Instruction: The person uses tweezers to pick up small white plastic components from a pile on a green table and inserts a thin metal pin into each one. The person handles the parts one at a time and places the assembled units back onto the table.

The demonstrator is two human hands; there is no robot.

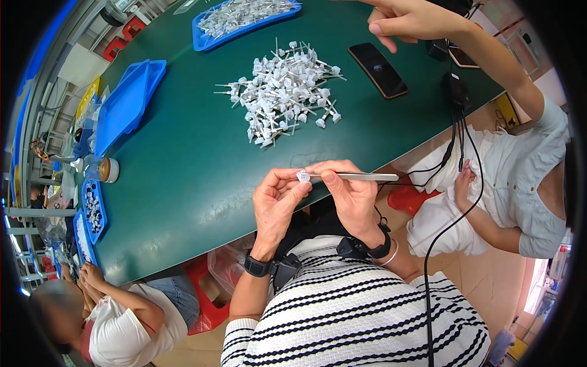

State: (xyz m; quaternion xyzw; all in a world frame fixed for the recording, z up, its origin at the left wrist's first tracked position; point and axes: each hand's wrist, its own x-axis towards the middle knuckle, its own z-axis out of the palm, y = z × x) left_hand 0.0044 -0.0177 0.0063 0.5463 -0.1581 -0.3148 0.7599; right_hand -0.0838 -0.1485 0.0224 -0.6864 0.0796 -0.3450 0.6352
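Work on one white piece point(302, 177) appears to be in progress. The left hand point(276, 199) pinches the piece between thumb and fingers, above the near edge of the desk point(183, 177). The right hand point(351, 194) grips the tweezers point(370, 177), tips at the piece; contact cannot be confirmed. A loose pile point(284, 92) of white, thin-stemmed parts lies on the desk ahead of both hands. Similar parts fill the blue tray point(197, 38) beyond. Which parts are done and which are left cannot be told; the held piece is probably unfinished
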